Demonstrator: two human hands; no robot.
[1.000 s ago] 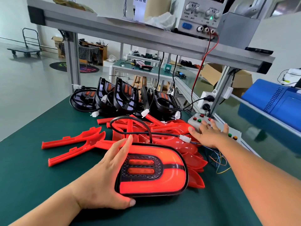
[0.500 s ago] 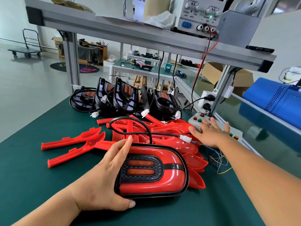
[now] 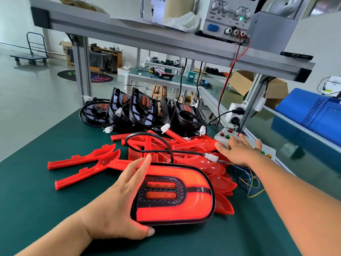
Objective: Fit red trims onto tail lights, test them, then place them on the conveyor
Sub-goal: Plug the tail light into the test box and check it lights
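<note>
A tail light with a red trim fitted lies on the green mat, glowing red. My left hand holds its left end, thumb on the near edge and fingers along the far edge. Its black cable loops back to a white connector joined to coloured wires. My right hand rests flat on the grey button box, fingers spread over its buttons. A pile of loose red trims lies behind the light, and two more trims lie to its left.
Several unlit black tail lights stand in a row at the back of the mat. A power supply sits on the overhead shelf with red and black leads hanging down. The glossy green conveyor runs along the right, below a blue machine.
The tail light glowed a second ago, went dark half a second ago, and glows again now. Both hands have stayed in place.
</note>
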